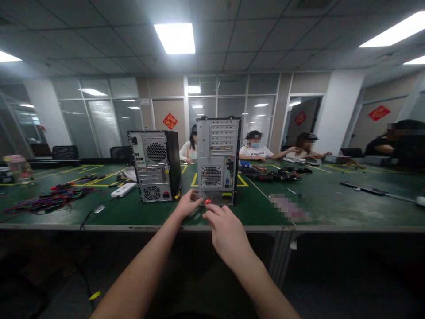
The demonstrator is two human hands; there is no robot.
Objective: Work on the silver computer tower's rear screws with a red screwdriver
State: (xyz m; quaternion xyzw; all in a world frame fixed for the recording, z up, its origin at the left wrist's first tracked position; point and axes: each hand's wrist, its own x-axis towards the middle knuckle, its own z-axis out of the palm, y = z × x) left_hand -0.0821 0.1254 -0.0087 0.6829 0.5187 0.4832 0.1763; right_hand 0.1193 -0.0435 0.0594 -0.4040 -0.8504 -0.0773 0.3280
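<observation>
A grey computer tower point(215, 146) stands upright on the green table, its rear panel with slots, vents and ports turned to me. My right hand point(226, 226) is closed on a screwdriver point(207, 201) with a red handle. The screwdriver's thin shaft points up at the lower left part of that panel; whether its tip meets a screw is too small to tell. At the tower's bottom left corner is my left hand point(188, 204), thumb and fingers apart, close to or touching the case edge. A second, black computer tower point(154, 166) stands to the left, its rear also facing me.
A white power strip point(124, 189) and a tangle of coloured cables point(49, 199) lie left. Black cables point(275, 173) lie behind on the right, with a long dark bar point(361, 188) farther right. Several people sit across the table. The table's front edge point(232, 228) runs beneath my wrists.
</observation>
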